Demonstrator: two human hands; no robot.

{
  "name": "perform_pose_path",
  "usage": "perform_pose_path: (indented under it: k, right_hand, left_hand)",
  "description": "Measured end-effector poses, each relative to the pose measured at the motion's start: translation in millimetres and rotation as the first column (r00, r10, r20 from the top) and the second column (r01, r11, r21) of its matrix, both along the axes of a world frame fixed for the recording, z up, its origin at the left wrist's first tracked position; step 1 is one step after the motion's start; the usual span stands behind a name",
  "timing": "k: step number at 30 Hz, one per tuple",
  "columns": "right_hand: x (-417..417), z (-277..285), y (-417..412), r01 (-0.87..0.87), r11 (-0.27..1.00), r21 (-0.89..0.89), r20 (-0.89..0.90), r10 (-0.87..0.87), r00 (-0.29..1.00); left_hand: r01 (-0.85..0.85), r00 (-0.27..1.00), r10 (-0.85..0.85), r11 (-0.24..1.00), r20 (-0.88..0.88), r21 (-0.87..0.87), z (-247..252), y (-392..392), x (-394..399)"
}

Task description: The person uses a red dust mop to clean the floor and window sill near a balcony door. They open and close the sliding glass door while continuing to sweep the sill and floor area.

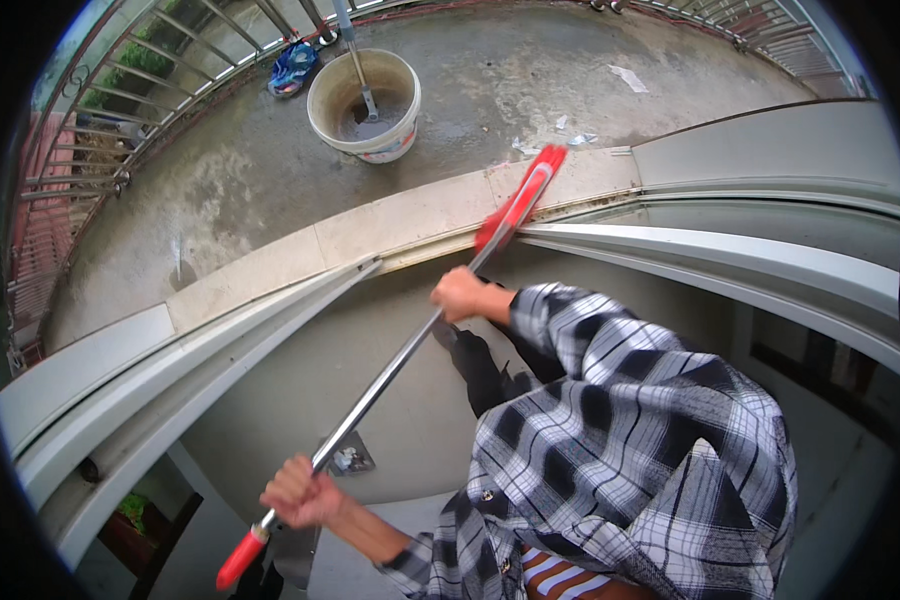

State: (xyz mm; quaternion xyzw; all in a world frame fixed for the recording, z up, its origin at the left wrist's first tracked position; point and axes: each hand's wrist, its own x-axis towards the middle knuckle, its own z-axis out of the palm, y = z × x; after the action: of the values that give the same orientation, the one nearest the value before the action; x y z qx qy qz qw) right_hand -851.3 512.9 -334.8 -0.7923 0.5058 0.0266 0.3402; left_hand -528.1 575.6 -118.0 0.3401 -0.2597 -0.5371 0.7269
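A long-handled cleaning tool crosses the view diagonally, with a shiny metal pole [379, 390], a red end grip [240, 556] and a red head [521, 199]. My left hand [300, 491] is closed around the pole just above the red grip. Farther up, my right hand [457, 294] grips the same pole below the head. The head is slightly blurred and overlaps the pale tiled sill [405, 206] and the window or door track; whether it touches them I cannot tell. White sliding frames stand on either side, the left frame [195, 397] and the right frame [720, 251].
Beyond the sill, a white bucket [405, 139] holds murky water and a second pole [358, 64]. Beside it lies a blue plastic bag [294, 69]. Paper scraps [628, 78] litter the wet concrete floor [487, 82]. Metal railings [172, 49] edge this area.
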Motion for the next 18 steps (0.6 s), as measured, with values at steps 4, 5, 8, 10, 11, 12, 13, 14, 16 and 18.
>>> perform_pose_path:
  k: [4, 5, 8, 10, 11, 12, 13, 14, 16, 18]
  right_hand:
    - [12.5, 38.6, -15.7, -0.035, 0.996, -0.076, 0.023, 0.037, 0.999]
    - [32.2, 51.5, -15.4, -0.025, 0.994, -0.108, 0.042, 0.03, 0.999]
    - [90.7, 73.4, -12.3, 0.066, 0.964, -0.257, 0.31, 0.017, 0.951]
    - [113.7, 59.2, -10.6, 0.095, 0.967, -0.234, 0.414, 0.011, 0.91]
    - [115.0, 41.4, -10.2, 0.077, 0.975, -0.209, 0.429, 0.02, 0.903]
    - [102.8, 17.7, -9.7, 0.016, 0.99, -0.138, 0.338, 0.032, 0.941]
    - [85.9, 9.3, -11.1, -0.027, 0.997, -0.067, 0.234, 0.042, 0.971]
    - [70.8, 4.5, -3.5, -0.01, 0.999, -0.046, 0.243, 0.021, 0.97]
    - [48.6, 10.4, -3.8, -0.057, 0.998, -0.001, 0.095, 0.057, 0.994]
    - [25.7, 15.5, -5.4, -0.103, 0.995, 0.003, 0.02, 0.103, 0.995]
  left_hand:
    - [-0.02, 0.994, 0.029, 0.997, 0.103, -0.08, 34.5, 8.1, 13.3]
    - [-0.016, 0.991, 0.035, 0.99, 0.128, -0.142, 58.5, 9.2, 27.1]
    - [0.06, 0.846, 0.086, 0.965, 0.526, -0.255, 132.6, 11.4, 56.3]
    - [-0.057, 0.937, 0.161, 0.946, 0.311, -0.319, 150.6, 15.6, 19.2]
    - [-0.249, 0.544, 0.473, 0.88, 0.693, -0.404, 134.2, 9.4, -7.1]
    - [0.067, 0.655, 0.178, 0.954, 0.734, -0.291, 99.6, 17.9, 5.7]
    - [-0.009, 0.96, 0.056, 0.985, 0.276, -0.171, 82.9, 15.7, -9.7]
    - [0.008, 0.982, 0.022, 0.987, 0.187, -0.158, 79.3, 13.7, -10.3]
    - [-0.09, 0.984, 0.099, 0.994, 0.15, -0.061, 49.5, 18.1, 7.8]
    - [-0.125, 0.987, 0.119, 0.991, 0.11, 0.052, 24.9, 19.3, 14.2]
